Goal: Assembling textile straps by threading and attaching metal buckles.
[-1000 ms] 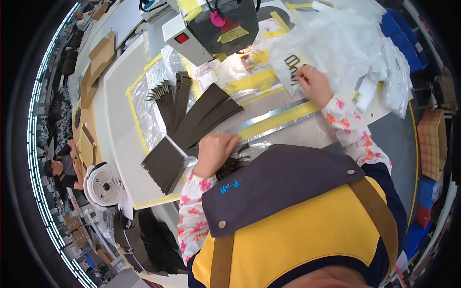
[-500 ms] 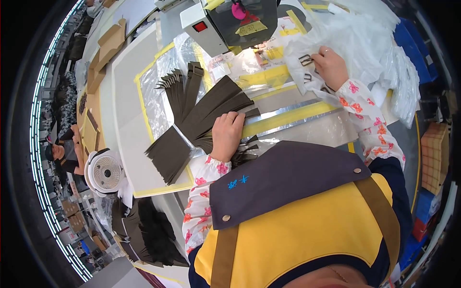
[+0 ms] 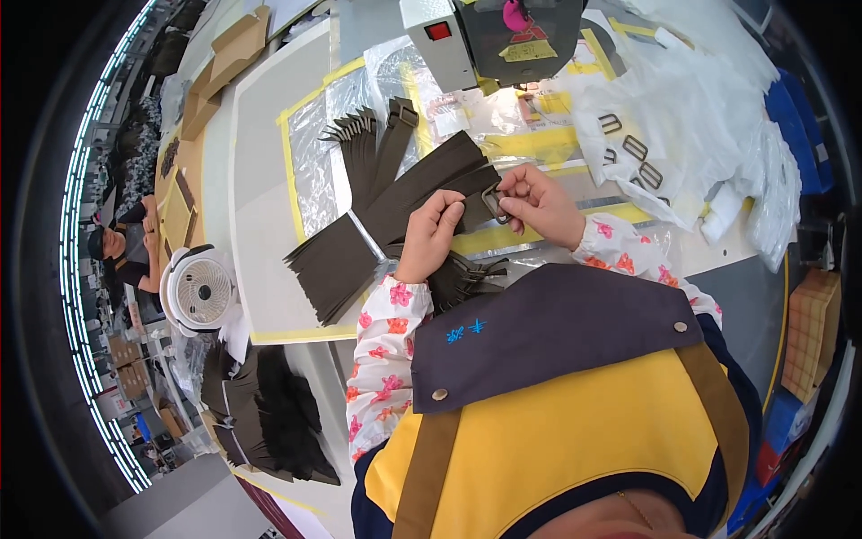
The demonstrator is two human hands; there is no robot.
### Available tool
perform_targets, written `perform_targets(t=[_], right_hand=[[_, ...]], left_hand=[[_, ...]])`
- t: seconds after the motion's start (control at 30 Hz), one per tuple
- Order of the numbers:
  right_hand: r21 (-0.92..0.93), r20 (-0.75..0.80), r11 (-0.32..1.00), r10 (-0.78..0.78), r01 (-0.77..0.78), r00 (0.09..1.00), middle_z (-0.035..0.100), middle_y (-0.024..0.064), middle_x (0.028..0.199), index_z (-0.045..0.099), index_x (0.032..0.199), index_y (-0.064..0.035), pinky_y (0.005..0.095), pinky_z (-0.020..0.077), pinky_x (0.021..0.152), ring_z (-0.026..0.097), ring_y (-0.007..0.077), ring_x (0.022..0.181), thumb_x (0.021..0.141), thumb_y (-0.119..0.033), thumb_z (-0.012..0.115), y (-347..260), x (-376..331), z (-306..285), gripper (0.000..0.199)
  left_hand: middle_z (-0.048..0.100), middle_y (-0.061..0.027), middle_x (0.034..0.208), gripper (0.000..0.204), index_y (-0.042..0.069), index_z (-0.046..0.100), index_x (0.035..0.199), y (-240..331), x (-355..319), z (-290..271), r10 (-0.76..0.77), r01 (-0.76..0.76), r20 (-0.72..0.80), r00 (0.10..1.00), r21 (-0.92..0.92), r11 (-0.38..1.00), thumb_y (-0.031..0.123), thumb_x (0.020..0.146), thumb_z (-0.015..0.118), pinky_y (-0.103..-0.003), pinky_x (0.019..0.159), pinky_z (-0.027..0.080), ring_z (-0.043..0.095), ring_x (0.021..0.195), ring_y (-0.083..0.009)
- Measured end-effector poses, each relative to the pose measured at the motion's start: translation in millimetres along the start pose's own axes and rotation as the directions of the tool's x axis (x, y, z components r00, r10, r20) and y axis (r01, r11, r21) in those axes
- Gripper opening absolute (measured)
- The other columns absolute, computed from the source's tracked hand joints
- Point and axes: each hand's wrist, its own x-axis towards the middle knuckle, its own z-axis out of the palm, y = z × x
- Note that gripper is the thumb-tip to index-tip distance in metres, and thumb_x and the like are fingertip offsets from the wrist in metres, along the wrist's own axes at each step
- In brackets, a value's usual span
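The right hand [image 3: 539,205] pinched a small metal buckle [image 3: 495,203] just above the desk [image 3: 260,225]. Beside the buckle, the left hand [image 3: 429,235] pressed closed on a dark strap [image 3: 422,184]. The strap looked soft and floppy, best held near its end.

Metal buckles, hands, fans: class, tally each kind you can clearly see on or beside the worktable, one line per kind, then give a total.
Metal buckles: 4, one held in the right hand at, three loose on the clear plastic bags near
The person's own hands: 2, including the left hand
White fans: 1
Total: 7
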Motion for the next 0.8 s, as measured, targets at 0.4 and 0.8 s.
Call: perform_targets(t=[0.4,0.8], right_hand=[[0.092,-0.077,0.981,0.177,-0.17,0.981,0.055,0.0036,0.07,0.046,0.096,-0.002,0.0217,0.0453,0.045,0.054,0.0093,0.053,0.086,-0.004,0.047,20,21,17,0.01],[-0.098,0.098,0.963,0.262,-0.252,0.96,0.051,0.0045,0.064,0.041,0.08,-0.003,0.0253,0.0479,0.048,0.058,0.0127,0.054,0.081,-0.004,0.052,56,28,39,0.011]], left_hand=[[0.053,-0.0076,0.082,0.013,0.006,0.057,0.089,12,8,-5,0.28,-0.301,0.111,0.953,0.299,0.906,0.009,0.076,0.059,-0.031,0.07,0.039,0.051,0.078,-0.0213],[0.055,-0.0144,0.073,0.013,0.004,0.05,0.081,9,-39,-28,0.051,-0.063,0.037,0.998,0.571,0.819,0.017,0.081,0.054,-0.039,0.057,0.043,0.055,0.068,-0.0338]])
